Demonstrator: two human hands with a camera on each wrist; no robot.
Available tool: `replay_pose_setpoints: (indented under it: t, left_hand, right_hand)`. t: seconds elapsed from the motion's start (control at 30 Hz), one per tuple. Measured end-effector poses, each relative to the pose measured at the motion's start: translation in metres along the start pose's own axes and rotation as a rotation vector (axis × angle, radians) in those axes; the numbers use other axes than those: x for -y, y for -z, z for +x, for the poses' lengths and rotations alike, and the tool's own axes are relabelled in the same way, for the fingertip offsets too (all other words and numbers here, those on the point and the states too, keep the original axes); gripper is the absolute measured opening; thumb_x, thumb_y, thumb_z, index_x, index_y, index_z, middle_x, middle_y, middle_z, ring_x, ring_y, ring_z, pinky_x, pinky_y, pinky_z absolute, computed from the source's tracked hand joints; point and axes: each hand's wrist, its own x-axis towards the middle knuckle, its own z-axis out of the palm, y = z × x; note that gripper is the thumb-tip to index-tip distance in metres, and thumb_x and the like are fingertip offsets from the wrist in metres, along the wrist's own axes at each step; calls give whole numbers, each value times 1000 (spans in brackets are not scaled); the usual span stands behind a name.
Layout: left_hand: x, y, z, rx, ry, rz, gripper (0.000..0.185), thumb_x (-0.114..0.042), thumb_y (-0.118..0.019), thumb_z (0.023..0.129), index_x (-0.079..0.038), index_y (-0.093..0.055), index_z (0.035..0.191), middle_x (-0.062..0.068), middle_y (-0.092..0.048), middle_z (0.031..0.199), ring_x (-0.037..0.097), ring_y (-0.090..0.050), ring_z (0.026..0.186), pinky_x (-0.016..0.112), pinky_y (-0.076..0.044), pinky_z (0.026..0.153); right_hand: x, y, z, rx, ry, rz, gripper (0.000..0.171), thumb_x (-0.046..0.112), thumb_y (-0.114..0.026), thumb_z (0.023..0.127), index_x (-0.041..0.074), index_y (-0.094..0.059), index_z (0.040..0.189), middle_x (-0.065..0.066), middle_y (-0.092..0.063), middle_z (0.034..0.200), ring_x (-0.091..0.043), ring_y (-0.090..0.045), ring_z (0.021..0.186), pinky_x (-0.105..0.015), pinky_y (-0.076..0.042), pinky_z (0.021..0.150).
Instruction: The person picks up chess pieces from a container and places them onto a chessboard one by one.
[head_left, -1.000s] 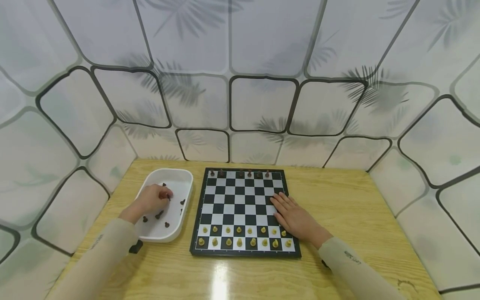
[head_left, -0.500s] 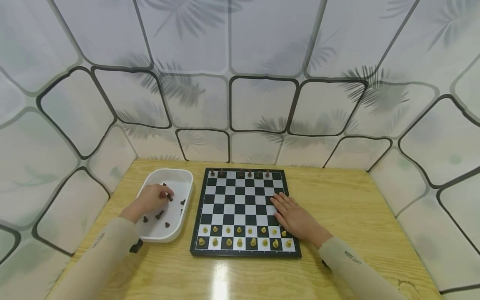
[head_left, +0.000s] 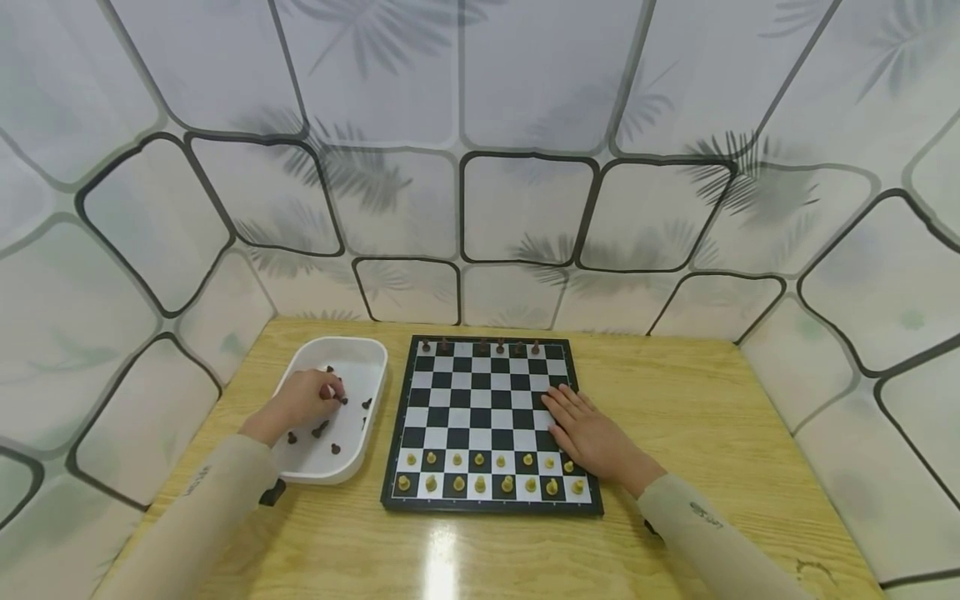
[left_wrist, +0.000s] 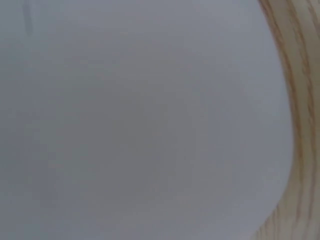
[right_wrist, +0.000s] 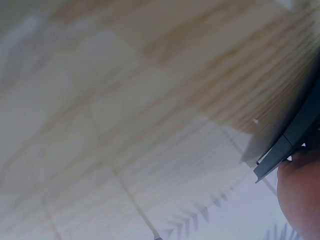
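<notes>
White tray: on the tabletop near its left edge; long axis runs near to far, the far end leaning slightly right.
Left hand: reaches in over the tray's left rim, fingers bent down near the middle; whether they pinch a piece I cannot tell.
Dark piece at the fingertips: inside the tray, right beside the fingers; too small to tell which way it points.
Loose dark pieces: scattered across the tray floor, some toward the right wall and near end; the one just below the hand slants from near left to far right, its head end unclear.
Chessboard: right of the tray and apart from it, sides running near to far, far edge close to the tabletop's far edge.
Dark row: six pieces upright along the board's far edge, two, a gap, then four.
Yellow pieces: two rows of eight along the board's near edge.
Right hand: laid flat over the board's right edge, fingers straight, pointing toward the far left corner.
</notes>
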Motion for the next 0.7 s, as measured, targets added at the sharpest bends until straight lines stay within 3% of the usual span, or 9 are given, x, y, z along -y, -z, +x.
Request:
replay_pose_setpoints:
  t: [0.17,0.4,0.7]
  left_hand:
    - [3,-1,1,3,-32,5,8,-6,-72,91,-5,-74,98,6,-66,81,15,-59,68,29,-49,60]
    - [5,1,-1,-13,-37,-34,14,-8,-68,94,0,-71,106,8,-67,83,15,-62,68,30,-52,60]
    - [2,7,-3,-102,-39,-26,20,-14,-66,96,1,-69,110,12,-72,88,17,-63,72,31,-52,62]
  right_hand:
    - [0,1,0,9,1,-9,59,38,-42,113,6,-37,163,-14,-36,171,-35,-28,161,-53,-27,130]
    - [1,2,0,-1,2,-5,59,37,-42,113,6,-38,163,-14,-37,170,-35,-28,161,-53,-28,129]
    - [1,2,0,4,2,-13,59,38,-42,113,6,-38,163,-14,-37,170,-35,-28,161,-53,-28,129]
